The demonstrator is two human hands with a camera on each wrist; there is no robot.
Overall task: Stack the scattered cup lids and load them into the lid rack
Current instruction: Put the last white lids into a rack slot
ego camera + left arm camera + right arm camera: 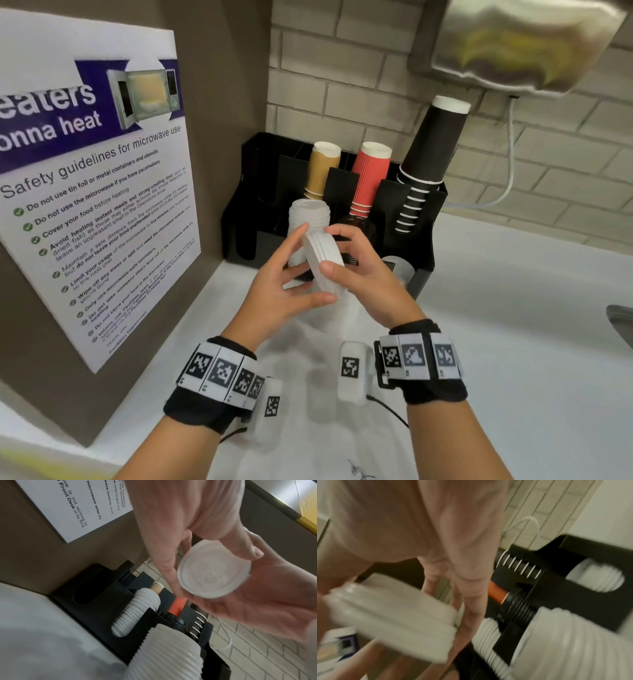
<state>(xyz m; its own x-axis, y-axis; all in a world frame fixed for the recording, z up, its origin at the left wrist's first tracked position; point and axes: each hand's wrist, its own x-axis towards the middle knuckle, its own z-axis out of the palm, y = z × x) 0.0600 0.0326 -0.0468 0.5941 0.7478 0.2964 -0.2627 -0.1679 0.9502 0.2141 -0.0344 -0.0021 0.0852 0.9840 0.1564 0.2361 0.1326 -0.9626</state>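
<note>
Mostly done: small stack of white lids (323, 263) held on edge btwn left hand (279, 281) & right hand (363, 274), fingers curled round it, just in front of black lid rack (246, 219), w/ its lid columns (137, 609) loaded; this batch still to slot in
</note>
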